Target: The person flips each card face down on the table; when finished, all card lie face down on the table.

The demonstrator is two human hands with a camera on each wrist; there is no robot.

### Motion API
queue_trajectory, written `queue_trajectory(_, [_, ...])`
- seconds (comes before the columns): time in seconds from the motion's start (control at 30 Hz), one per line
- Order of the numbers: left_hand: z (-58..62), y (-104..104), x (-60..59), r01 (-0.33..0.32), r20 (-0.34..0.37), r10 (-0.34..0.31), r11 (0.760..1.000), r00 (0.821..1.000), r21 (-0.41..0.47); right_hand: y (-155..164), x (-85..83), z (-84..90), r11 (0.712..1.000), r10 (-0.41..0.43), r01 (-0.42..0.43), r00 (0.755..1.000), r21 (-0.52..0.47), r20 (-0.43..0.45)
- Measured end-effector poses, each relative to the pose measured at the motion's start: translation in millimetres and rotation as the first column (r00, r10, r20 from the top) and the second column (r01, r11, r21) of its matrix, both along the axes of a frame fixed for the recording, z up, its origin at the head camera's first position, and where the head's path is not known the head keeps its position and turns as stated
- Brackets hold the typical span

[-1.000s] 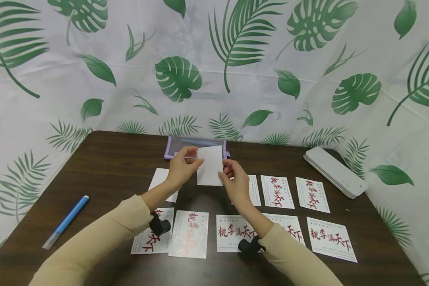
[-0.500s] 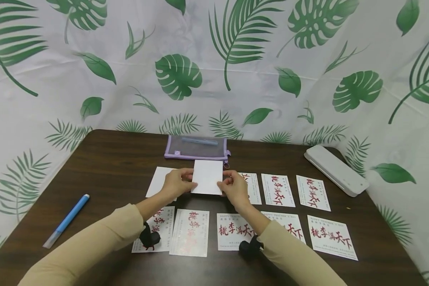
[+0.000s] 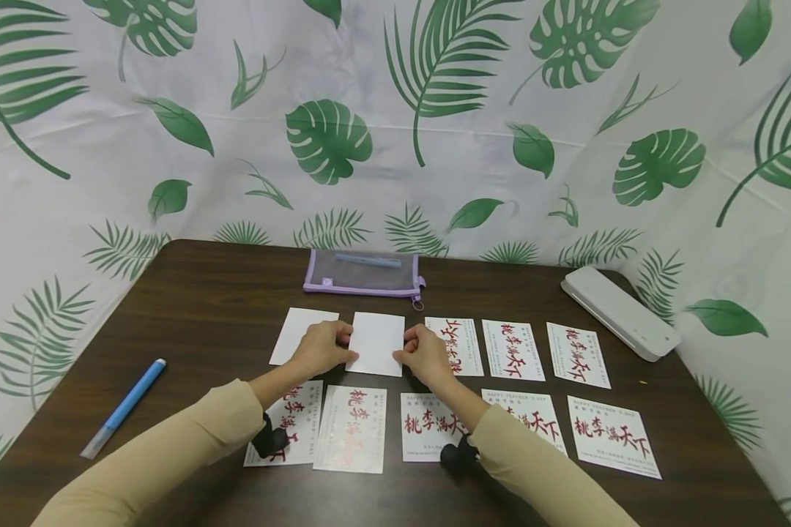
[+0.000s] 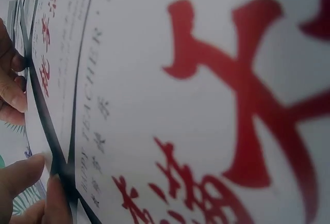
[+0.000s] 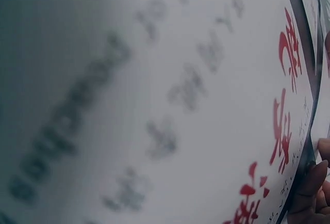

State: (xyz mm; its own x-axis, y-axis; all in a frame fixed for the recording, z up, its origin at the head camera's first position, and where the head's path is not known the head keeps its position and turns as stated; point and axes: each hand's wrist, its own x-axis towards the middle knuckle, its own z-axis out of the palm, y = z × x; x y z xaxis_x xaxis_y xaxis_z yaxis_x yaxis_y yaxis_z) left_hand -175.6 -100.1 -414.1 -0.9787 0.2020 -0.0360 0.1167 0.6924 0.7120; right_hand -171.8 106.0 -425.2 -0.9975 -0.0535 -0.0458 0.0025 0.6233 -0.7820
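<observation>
A blank white card (image 3: 377, 344) lies close over the table in the middle of the head view, between my two hands. My left hand (image 3: 319, 348) pinches its lower left edge with thumb and curled fingers. On the opposite side my right hand (image 3: 427, 356) pinches the lower right edge. Another blank card (image 3: 296, 333) lies left of it, partly behind the left hand. Just right of my right hand is a printed card (image 3: 460, 344) with red characters. The left wrist view shows my left thumb (image 4: 26, 175) at the card's edge, beyond a large printed card (image 4: 139, 69).
In the front row lie several printed cards (image 3: 352, 439), some partly covered by my forearms. A purple-edged mesh pouch (image 3: 362, 272) is at the back. A blue pen-like tool (image 3: 128, 399) lies left; a long white device (image 3: 619, 313) sits at the right edge.
Both hands have brought the blank card down and toward me, from above the table in front of the pouch into the back row of cards. The pouch is now uncovered.
</observation>
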Motion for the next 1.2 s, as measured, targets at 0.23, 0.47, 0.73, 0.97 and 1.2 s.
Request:
queue_trajectory(0.23, [5.1,4.3,1.0,0.007,0.007,-0.006,0.998,1.0,-0.068,-1.1,-0.5,0.1,0.998,0.01,-0.008,0.999,0.07,-0.03])
queue_trajectory(0.47, [4.7,4.4,1.4,0.009,-0.01,-0.01,0.996,1.0,-0.092,-2.6,0.4,2.8,0.995,0.036,-0.032,0.998,0.095,-0.043])
queue_trajectory(0.73, [4.7,3.2,1.2,0.01,-0.033,-0.014,0.994,0.999,-0.108,-4.9,0.4,7.0,0.992,0.039,-0.033,0.998,0.122,-0.053])
queue_trajectory(0.97, [6.8,3.6,0.3,0.028,-0.048,-0.035,0.989,0.998,-0.144,-2.3,-0.8,6.5,0.994,0.042,-0.032,0.995,0.109,-0.094])
queue_trajectory(1.2, [21.9,24.0,-8.1,0.059,-0.062,-0.064,0.995,0.996,-0.081,36.7,-13.3,11.4,0.998,-0.065,0.063,0.981,-0.015,-0.185])
